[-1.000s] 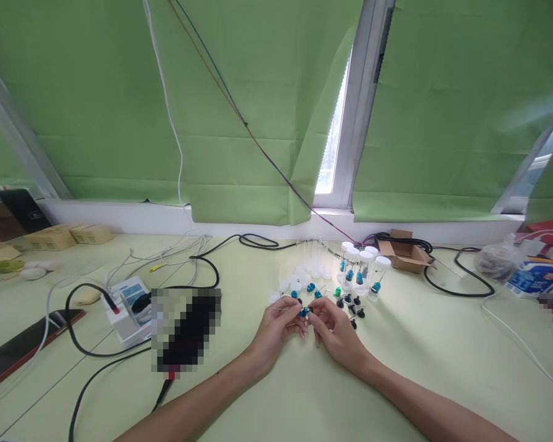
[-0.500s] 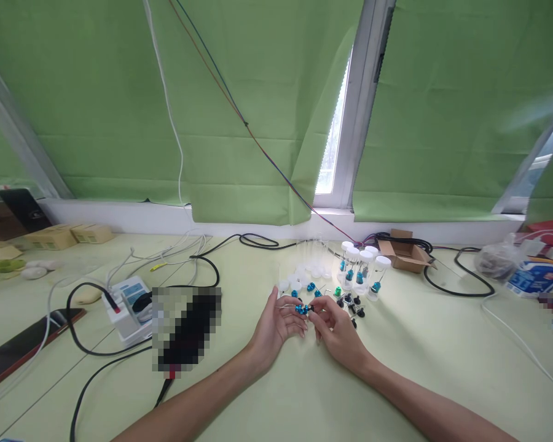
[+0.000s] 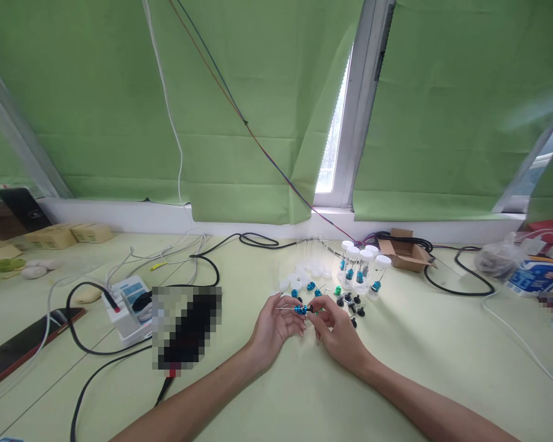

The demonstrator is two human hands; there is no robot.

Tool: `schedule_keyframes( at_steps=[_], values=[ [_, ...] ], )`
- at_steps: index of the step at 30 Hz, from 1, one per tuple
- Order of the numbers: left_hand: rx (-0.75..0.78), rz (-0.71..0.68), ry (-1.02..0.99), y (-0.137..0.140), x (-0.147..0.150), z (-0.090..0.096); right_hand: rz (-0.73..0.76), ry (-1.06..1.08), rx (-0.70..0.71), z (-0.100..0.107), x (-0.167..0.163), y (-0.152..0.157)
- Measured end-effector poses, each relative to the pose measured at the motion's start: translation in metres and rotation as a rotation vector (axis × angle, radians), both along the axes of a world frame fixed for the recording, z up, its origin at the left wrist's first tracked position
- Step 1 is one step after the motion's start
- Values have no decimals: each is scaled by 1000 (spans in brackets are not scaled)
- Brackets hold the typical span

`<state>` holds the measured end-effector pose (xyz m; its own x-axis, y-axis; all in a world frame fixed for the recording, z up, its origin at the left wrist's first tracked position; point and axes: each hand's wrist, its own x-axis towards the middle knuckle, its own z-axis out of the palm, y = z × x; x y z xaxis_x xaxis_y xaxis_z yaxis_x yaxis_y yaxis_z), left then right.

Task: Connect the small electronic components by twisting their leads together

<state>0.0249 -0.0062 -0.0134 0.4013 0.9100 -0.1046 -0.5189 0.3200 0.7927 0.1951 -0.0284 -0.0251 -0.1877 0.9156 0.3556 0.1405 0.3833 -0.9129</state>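
Between my hands is a small blue metal piece (image 3: 300, 310) with thin metal prongs on its left side. My left hand (image 3: 270, 331) is closed on the prongs, its thumb and index finger together and the other fingers curled beneath. The fingertips of my right hand (image 3: 343, 331) pinch a small black knob (image 3: 310, 309) at the piece's right end. Just behind lie loose blue pieces (image 3: 310, 286), a green piece (image 3: 338, 290) and several black knobs (image 3: 350, 299). Whether knob and blue piece are joined, I cannot tell.
White-capped clear jars (image 3: 381, 264) holding blue pieces stand behind my right hand. White caps (image 3: 299, 272) and clear tubes (image 3: 320, 250) are farther back. An opened cardboard box (image 3: 404, 256) sits near the wall. Black cables and a white power strip (image 3: 128, 313) occupy the left.
My left thumb has come down from its raised position onto the prongs. The blue piece and knob stay in nearly the same place, with slightly more of the knob showing.
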Motion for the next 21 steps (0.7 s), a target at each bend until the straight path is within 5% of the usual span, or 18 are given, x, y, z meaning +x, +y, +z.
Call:
schedule_keyframes(
  at_steps=[21],
  values=[
    [-29, -11, 32, -4, 2, 3, -5, -23, -20, 1, 0, 1]
  ],
)
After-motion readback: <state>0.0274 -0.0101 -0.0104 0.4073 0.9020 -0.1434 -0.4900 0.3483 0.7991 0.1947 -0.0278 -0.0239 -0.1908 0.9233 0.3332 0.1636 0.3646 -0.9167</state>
